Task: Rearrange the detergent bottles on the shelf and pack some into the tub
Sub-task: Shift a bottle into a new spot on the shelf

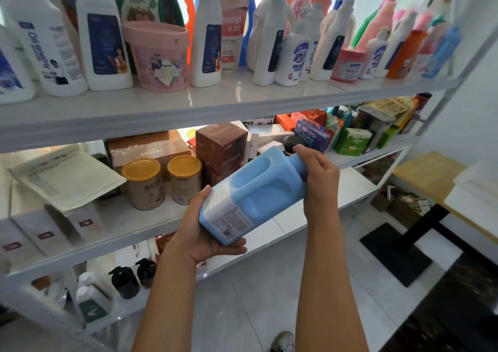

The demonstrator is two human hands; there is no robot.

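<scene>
Head view, as I read it: two gold-lidded cans (161, 182) on the middle shelf (151, 217), then my left hand (207, 227) cupping the base of the tilted blue detergent bottle (253, 195) — my right hand (318, 176) grips its neck, brown boxes (221, 147) just behind.

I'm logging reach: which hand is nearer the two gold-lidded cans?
Left. The left hand cradles the blue bottle's base just below-right of the gold-lidded cans; the right hand grips its neck, farther right.
</scene>
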